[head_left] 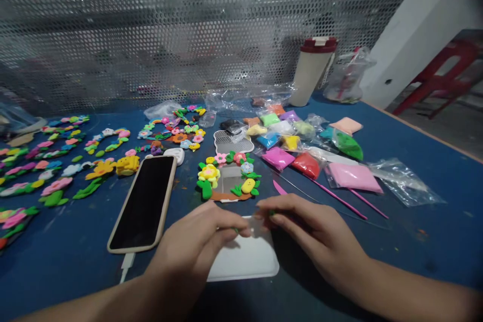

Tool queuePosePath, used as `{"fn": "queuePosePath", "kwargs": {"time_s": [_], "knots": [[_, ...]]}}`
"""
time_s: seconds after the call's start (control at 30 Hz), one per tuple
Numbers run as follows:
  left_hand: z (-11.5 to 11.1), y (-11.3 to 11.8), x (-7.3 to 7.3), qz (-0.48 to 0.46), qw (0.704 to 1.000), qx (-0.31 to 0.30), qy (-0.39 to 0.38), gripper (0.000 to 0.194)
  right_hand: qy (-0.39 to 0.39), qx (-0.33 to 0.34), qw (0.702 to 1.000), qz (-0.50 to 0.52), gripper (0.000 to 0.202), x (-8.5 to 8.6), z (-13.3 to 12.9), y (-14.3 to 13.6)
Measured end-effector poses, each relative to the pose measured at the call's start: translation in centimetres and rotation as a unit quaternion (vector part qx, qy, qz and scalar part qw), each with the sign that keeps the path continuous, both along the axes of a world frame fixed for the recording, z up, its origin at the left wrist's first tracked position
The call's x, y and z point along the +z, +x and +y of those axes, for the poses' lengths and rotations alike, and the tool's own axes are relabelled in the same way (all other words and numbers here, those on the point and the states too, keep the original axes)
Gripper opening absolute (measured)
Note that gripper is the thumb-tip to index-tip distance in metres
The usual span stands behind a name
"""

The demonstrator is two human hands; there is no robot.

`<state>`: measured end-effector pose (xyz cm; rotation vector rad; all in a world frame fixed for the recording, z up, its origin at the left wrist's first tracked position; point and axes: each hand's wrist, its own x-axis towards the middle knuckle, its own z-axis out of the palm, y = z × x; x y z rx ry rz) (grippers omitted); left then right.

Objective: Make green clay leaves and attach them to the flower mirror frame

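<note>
My left hand (199, 236) and my right hand (313, 226) face each other above a white rounded board (245, 261). Thumb and fingertips are pinched together on both hands. A speck of green clay shows between the fingers of my right hand, and another green bit at the fingertips of my left; most of each is hidden. Just beyond the board lies a small mirror (231, 177), its rim decorated with clay flowers, leaves and a yellow figure. A pink blade-shaped tool (279, 187) lies near my right fingertips.
A phone (143, 204) on a white cable lies at left, beside several flowered clay frames (107, 140). Bagged coloured clay (278, 158) and pink sticks (339, 198) spread at right. A tumbler (313, 70) stands at the back before a perforated metal screen (151, 25).
</note>
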<state>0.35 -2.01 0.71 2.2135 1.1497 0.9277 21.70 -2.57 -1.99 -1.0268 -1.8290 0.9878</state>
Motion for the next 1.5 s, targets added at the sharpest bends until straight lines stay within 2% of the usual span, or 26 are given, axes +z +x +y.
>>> {"fn": "queuePosePath", "kwargs": {"time_s": [0.07, 0.13, 0.2, 0.27, 0.33, 0.43, 0.6, 0.63, 0.7, 0.77, 0.83, 0.93, 1.07, 1.3, 1.43, 1.5], "knots": [[0.0, -0.1, -0.8, -0.005, 0.998, -0.045, 0.032, 0.021, -0.006, -0.002, 1.000, 0.005, 0.013, 0.1, 0.0, 0.0], [0.0, -0.4, -1.5, -0.013, 0.994, -0.074, 0.078, 0.030, -0.003, -0.004, 1.000, 0.002, 0.007, 0.3, 0.1, 0.0], [0.0, -0.6, -1.8, -0.005, 0.991, -0.076, 0.114, 0.031, 0.010, 0.011, 1.000, 0.000, 0.010, 0.4, 0.2, 0.1], [0.1, -0.6, -1.5, 0.011, 0.990, -0.066, 0.125, 0.023, 0.031, 0.029, 0.999, 0.001, 0.009, 0.4, 0.3, 0.2], [0.1, -0.5, -1.1, 0.029, 0.990, -0.075, 0.117, 0.016, 0.046, 0.038, 0.998, 0.000, 0.016, 0.2, 0.3, 0.3], [0.3, -0.3, -1.0, 0.044, 0.987, -0.098, 0.118, 0.016, 0.040, 0.025, 0.999, -0.003, 0.025, 0.0, 0.3, 0.4], [0.5, -0.2, -2.3, 0.025, 0.988, -0.070, 0.139, 0.037, 0.008, 0.005, 1.000, -0.007, 0.008, 0.3, 0.5, 0.1], [0.5, -0.2, -2.6, 0.027, 0.987, -0.071, 0.138, 0.039, 0.008, 0.001, 1.000, -0.007, 0.010, 0.4, 0.5, 0.0], [0.4, -0.2, -3.0, 0.047, 0.988, -0.096, 0.113, 0.036, 0.005, 0.000, 1.000, -0.009, 0.013, 0.4, 0.5, 0.0], [0.3, -0.2, -3.1, 0.065, 0.987, -0.130, 0.071, 0.028, -0.005, 0.017, 1.000, -0.015, 0.007, 0.3, 0.5, 0.0], [0.2, -0.2, -3.1, 0.082, 0.985, -0.141, 0.048, 0.022, -0.015, 0.035, 0.999, -0.022, 0.012, 0.2, 0.4, 0.1], [0.4, 0.0, -3.1, 0.144, 0.978, -0.124, 0.082, 0.015, -0.021, 0.020, 0.999, -0.025, 0.014, 0.3, 0.5, 0.0], [1.0, 0.2, -2.9, 0.230, 0.954, -0.125, 0.147, 0.027, -0.023, -0.021, 0.999, -0.027, 0.015, 0.3, 0.6, -0.3], [0.9, 0.4, -2.8, 0.305, 0.936, -0.118, 0.135, 0.031, -0.034, -0.017, 0.998, -0.052, 0.010, 0.3, 0.8, -0.4], [1.0, 0.0, -1.2, 0.316, 0.936, -0.105, 0.110, 0.034, -0.076, -0.006, 0.996, -0.042, 0.016, 0.4, 0.9, -0.3], [1.6, -1.0, 0.1, 0.289, 0.948, -0.054, 0.119, 0.029, -0.085, -0.015, 0.995, -0.047, 0.011, 0.4, 0.9, -0.2]]}}
